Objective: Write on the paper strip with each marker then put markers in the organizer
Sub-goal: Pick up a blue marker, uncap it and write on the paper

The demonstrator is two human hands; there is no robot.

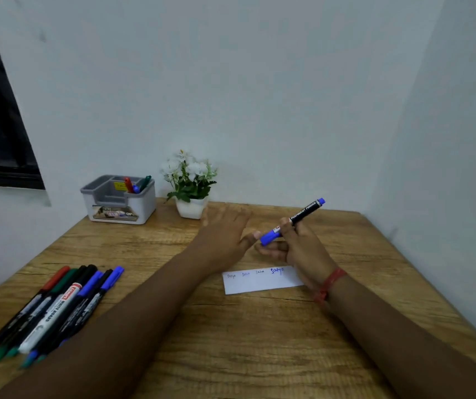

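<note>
The right hand grips a blue marker at mid-barrel, fingers curled round it, held clear of the tabletop at about 1 o'clock from the frame centre. The marker is capped; its capped end points toward 8 o'clock and its blue tail toward 2 o'clock. The left hand is spread, fingers straight, with the thumb at or just beside the cap; actual contact cannot be confirmed.

The paper strip lies flat on the tabletop just below the hands and bears four short written words, the rightmost in blue. The organizer stands at 10 o'clock against the wall and already holds a red, a blue and a green marker in its right rear compartment. A row of loose markers lies at 8 o'clock, well apart from the strip. A potted plant stands just right of the organizer.

Assessment: the marker is judged light, rigid and smooth-skinned, liable to roll if laid down. A mid-barrel hold suits carrying it. The cap should be seated fully before storage. The strip is thin and light, and likely to slide unless pinned down during writing. Next probable step: placing this marker into the organizer, tail or cap down.
</note>
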